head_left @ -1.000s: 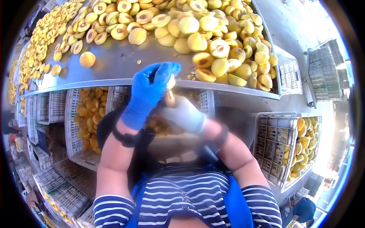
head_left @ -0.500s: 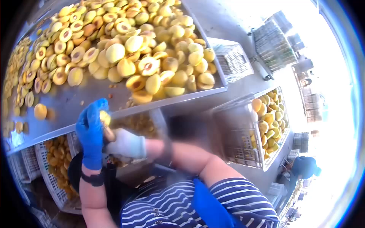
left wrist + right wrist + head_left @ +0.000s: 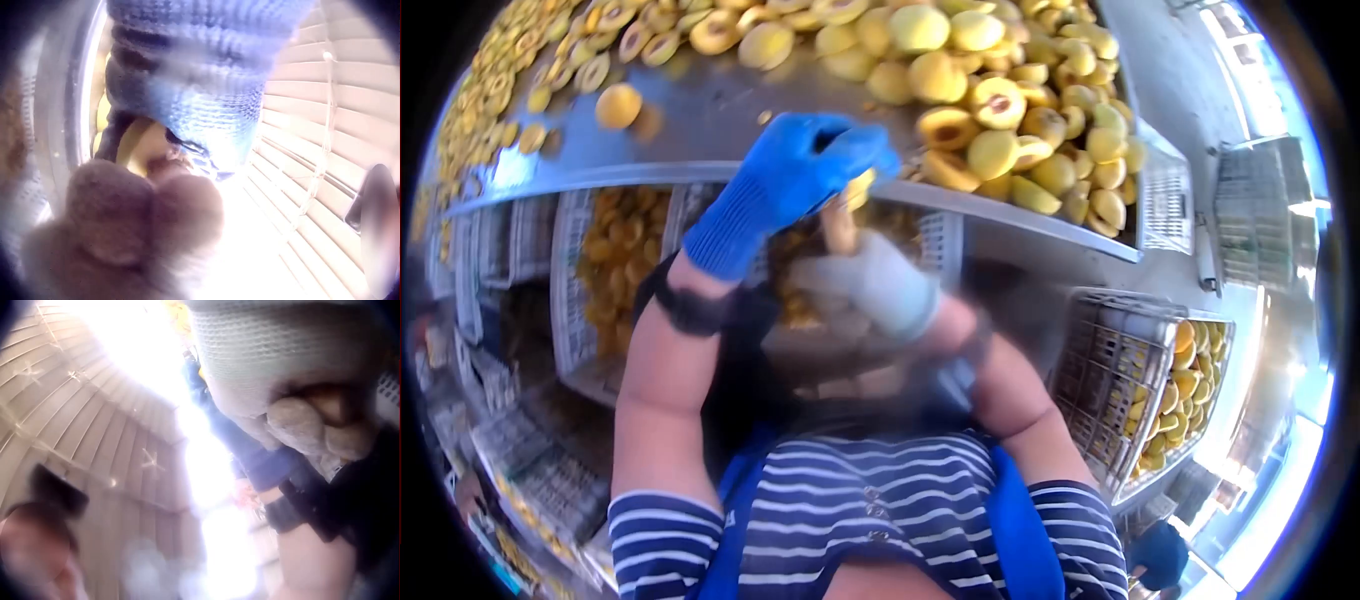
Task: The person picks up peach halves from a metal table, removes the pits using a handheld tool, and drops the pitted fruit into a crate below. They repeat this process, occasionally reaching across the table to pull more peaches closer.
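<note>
My left hand (image 3: 800, 170), in a blue knitted glove, holds a yellow peach (image 3: 859, 190) just over the table's front edge. In the left wrist view the peach (image 3: 144, 145) shows pale flesh and a reddish-brown middle, with the white-gloved fingers (image 3: 109, 206) close below it. My right hand (image 3: 885, 285), in a white glove and blurred, grips the wooden handle (image 3: 838, 226) of a tool right under the fruit. Brown wood of that handle (image 3: 334, 403) also shows inside the curled fingers in the right wrist view. The tool's working end is hidden at the peach.
Halved peaches (image 3: 940, 75) lie heaped on the metal table (image 3: 710, 95), with one lone peach (image 3: 618, 105) nearer its edge. Crates of peaches stand under the table and at right, where a white crate (image 3: 1115, 375) is tipped on its side. A person (image 3: 1157, 555) is at lower right.
The head view swung right and then back. Both hands stay together at the table's edge, with the peach and the handle still held.
</note>
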{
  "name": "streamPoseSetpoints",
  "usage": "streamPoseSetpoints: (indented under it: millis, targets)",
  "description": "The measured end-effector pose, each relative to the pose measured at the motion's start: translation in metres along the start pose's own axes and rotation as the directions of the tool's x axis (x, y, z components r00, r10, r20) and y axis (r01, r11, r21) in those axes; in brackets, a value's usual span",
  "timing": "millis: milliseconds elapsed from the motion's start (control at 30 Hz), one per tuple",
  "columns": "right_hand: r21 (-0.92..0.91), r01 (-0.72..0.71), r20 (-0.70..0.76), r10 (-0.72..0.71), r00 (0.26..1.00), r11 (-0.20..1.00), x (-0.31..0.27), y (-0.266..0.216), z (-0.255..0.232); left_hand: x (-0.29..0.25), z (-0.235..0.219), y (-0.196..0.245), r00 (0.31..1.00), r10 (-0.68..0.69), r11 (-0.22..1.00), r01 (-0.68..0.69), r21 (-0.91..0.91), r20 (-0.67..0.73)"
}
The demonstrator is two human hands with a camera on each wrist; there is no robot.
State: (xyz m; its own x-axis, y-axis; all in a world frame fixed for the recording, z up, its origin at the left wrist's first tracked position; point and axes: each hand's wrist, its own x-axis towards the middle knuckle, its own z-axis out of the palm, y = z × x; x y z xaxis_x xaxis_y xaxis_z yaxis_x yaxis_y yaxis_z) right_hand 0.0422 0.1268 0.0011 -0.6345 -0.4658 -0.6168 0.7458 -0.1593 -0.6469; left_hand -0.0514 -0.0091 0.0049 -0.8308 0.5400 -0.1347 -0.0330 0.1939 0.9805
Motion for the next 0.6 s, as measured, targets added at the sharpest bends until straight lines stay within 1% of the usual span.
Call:
streamPoseSetpoints:
  millis: [33,67,100,133,167,200,267,300,333,367,400,433,500,533,600]
  targets:
    - [0.116,0.019,0.012,-0.020,1.000,0.993,-0.001,0.002,0.004,-0.002,0.001,-0.002,1.000,0.000,0.997,0.001,-0.072,0.016]
    - [0.142,-0.019,0.044,0.013,0.999,0.990,0.002,0.005,-0.001,-0.003,0.001,-0.004,0.999,0.019,0.990,-0.015,-0.142,0.026]
    - [0.047,0.010,-0.004,-0.009,1.000,0.999,0.001,0.000,-0.001,-0.005,0.002,-0.007,1.000,0.012,0.991,-0.010,-0.133,0.009]
    - [-0.045,0.035,-0.050,-0.038,0.998,0.998,-0.002,-0.004,-0.001,-0.007,0.003,-0.011,0.999,0.043,0.970,-0.041,-0.242,0.005]
    - [0.012,-0.048,0.011,0.047,0.999,0.999,-0.003,-0.006,-0.007,-0.008,0.003,-0.013,0.997,0.080,0.936,-0.076,-0.343,-0.001]
    - [0.015,-0.042,0.024,0.042,0.999,0.999,-0.005,-0.008,-0.004,-0.009,0.002,-0.013,0.997,0.078,0.941,-0.075,-0.331,-0.005]
    - [-0.115,0.054,-0.038,-0.059,0.998,0.992,-0.009,-0.011,0.003,-0.011,0.001,-0.013,0.993,0.070,0.899,-0.022,-0.438,0.094]
    - [-0.100,0.028,-0.037,-0.032,0.999,0.995,-0.001,-0.001,-0.004,-0.012,0.005,-0.010,0.999,-0.001,0.886,0.023,-0.464,0.048]
    - [-0.099,0.030,-0.034,-0.033,0.999,0.995,0.003,0.007,-0.007,-0.013,0.010,-0.012,0.999,-0.002,0.887,0.023,-0.461,0.046]
    - [-0.232,0.220,0.002,-0.226,0.974,0.948,0.005,0.015,-0.008,-0.015,0.016,-0.017,0.997,-0.023,0.875,-0.014,-0.484,-0.070]
    - [-0.351,0.397,0.058,-0.403,0.913,0.848,0.007,0.021,-0.009,-0.017,0.021,-0.018,0.982,-0.048,0.862,-0.052,-0.504,-0.182]
    - [-0.347,0.398,0.055,-0.405,0.913,0.849,0.011,0.025,-0.010,-0.018,0.027,-0.017,0.983,-0.049,0.863,-0.049,-0.503,-0.178]
    - [-0.306,0.302,0.010,-0.314,0.949,0.903,0.017,0.030,-0.010,-0.017,0.035,-0.014,0.936,-0.109,0.902,-0.048,-0.429,-0.334]
    - [-0.304,0.301,0.005,-0.315,0.949,0.904,0.014,0.025,-0.010,-0.016,0.034,-0.012,0.938,-0.110,0.901,-0.046,-0.431,-0.329]
    - [-0.556,0.198,0.084,-0.182,0.980,0.807,0.005,0.011,-0.010,-0.017,0.027,-0.004,0.965,-0.038,0.968,-0.029,-0.248,-0.260]
